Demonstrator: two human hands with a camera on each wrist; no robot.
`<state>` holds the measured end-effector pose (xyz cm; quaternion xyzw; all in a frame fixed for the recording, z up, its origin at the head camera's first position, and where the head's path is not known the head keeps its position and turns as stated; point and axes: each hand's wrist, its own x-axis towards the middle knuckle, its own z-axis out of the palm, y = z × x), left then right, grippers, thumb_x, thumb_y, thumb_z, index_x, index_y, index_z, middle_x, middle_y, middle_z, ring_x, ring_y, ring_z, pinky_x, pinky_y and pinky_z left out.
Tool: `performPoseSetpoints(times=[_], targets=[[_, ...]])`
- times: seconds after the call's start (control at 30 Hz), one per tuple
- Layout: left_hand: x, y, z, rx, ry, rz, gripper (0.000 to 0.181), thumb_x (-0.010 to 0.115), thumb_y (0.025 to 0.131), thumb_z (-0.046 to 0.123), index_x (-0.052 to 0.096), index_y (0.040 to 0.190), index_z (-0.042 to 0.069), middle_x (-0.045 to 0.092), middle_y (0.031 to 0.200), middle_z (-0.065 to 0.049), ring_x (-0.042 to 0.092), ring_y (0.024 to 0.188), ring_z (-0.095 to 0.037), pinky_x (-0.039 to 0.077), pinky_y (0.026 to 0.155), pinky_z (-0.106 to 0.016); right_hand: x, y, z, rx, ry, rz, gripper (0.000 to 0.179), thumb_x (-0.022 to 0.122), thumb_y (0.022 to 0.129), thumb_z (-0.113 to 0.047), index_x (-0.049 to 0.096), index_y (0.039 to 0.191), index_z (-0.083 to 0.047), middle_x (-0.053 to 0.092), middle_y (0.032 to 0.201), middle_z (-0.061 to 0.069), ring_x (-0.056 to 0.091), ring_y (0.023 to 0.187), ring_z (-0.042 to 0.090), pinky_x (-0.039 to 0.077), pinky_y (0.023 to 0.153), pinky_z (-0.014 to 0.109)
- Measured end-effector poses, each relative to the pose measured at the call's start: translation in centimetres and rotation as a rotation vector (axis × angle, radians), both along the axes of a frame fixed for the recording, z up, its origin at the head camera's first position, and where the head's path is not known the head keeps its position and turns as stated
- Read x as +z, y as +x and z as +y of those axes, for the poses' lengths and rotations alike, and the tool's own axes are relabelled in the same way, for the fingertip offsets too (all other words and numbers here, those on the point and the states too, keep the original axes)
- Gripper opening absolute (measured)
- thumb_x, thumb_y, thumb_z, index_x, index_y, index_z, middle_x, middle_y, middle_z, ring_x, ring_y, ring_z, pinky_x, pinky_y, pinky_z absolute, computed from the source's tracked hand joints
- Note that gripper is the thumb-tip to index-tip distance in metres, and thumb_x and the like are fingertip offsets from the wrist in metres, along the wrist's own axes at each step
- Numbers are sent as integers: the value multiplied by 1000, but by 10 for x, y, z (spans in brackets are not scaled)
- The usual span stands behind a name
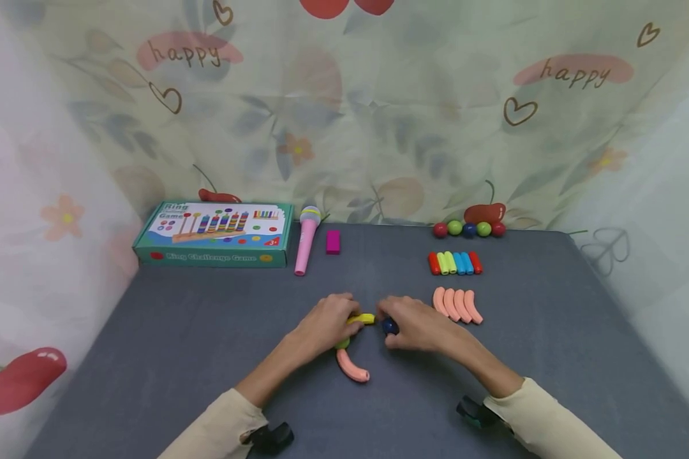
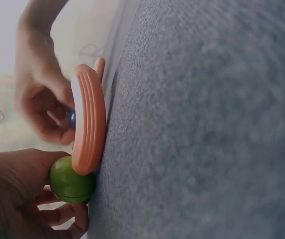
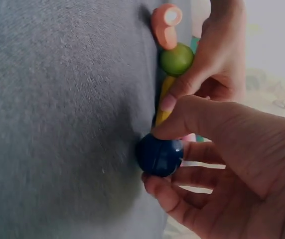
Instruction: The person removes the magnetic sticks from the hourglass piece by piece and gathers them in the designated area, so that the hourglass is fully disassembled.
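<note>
My left hand [image 1: 328, 320] pinches a short yellow rod [image 1: 367, 318], its tip poking out past the fingers toward the right. A green ball [image 2: 71, 180] sits at the rod's other end, by the left thumb. From that ball a pink curved piece [image 1: 353, 368] with grooves along it extends toward the person. Between thumb and fingers of my right hand [image 1: 418, 324] is a dark blue ball [image 3: 160, 155]. In the right wrist view the blue ball lines up with the yellow rod's end, right at it.
Several pink curved pieces [image 1: 459, 305], coloured rods [image 1: 455, 263] and balls [image 1: 469, 229] lie in rows at right on the grey table [image 1: 207, 357]. Farther back at left are a game box [image 1: 212, 234], a pink toy microphone [image 1: 305, 242] and a magenta block [image 1: 333, 242].
</note>
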<state>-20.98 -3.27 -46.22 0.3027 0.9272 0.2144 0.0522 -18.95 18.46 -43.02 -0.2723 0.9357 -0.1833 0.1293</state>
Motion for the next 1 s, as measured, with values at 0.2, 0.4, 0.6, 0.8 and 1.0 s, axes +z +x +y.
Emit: performPoseSetpoints(times=[0.2,0.4,0.6,0.8,1.0], targets=[[0,-2,-2,43,-4,-21,17,78,95,22,78,101,6,68,90,-5,57,76,-14,58,76,-31,15,-2,28,-81,-76,61,26,75,89,-13,66,112,-7,66,97,2,58,81,11,51,72,25],[-1,-1,-4,44,5,-9,19,76,97,23,76,108,8,70,94,-5,57,77,-14,54,72,-29,33,-19,84,-235,-145,121,25,72,98,-18,64,115,-2,68,89,6,59,73,12,50,65,26],[6,-2,-12,11,40,-123,42,71,100,36,68,132,9,71,106,-7,59,86,-15,52,75,-31,43,-49,156,-426,-92,165,36,69,100,-21,60,123,5,69,103,24,66,85,31,55,69,39],[18,-8,-36,-199,-10,-296,60,77,93,44,58,144,20,59,103,-1,56,90,-13,47,74,-26,34,-81,230,-602,-85,164,44,67,97,-19,54,126,13,61,119,40,64,100,47,55,76,46],[23,-14,-53,-381,-28,-353,48,82,92,30,66,134,14,61,107,0,60,93,-14,49,80,-21,13,-107,266,-715,-166,171,41,68,94,-10,54,125,14,63,113,43,63,78,26,46,63,28]])
